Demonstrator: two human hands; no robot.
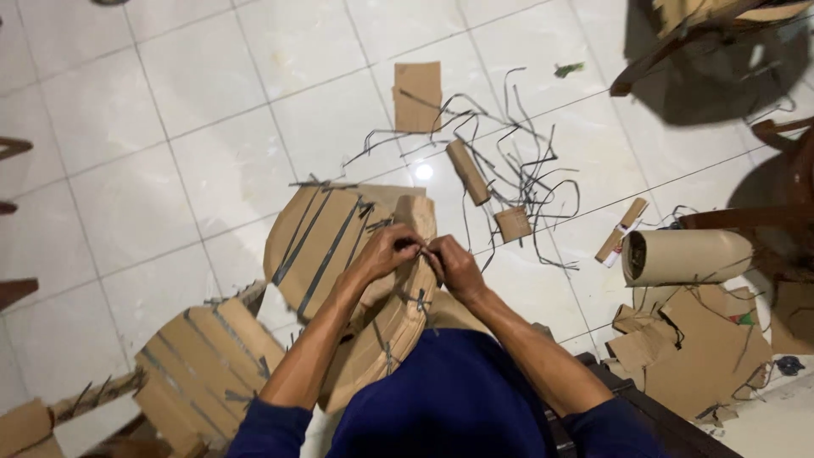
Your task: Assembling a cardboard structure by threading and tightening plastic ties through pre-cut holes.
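A curved piece wrapped in brown paper (394, 314) and bound with dark straps rests upright between my knees. My left hand (386, 252) and my right hand (454, 265) meet at its upper edge, fingers pinched on a thin dark strap (421, 246) there. A second paper-wrapped curved piece (318, 242) with dark straps lies flat just beyond my left hand. My forearms come out of dark blue sleeves.
A tangle of loose dark straps (521, 165) lies on the white tiled floor ahead, with small paper rolls (468, 172) and a paper sheet (417, 96). A large brown paper roll (687, 257) and scraps sit right. Another wrapped piece (208, 369) lies left. Dark wooden furniture (788, 170) stands at right.
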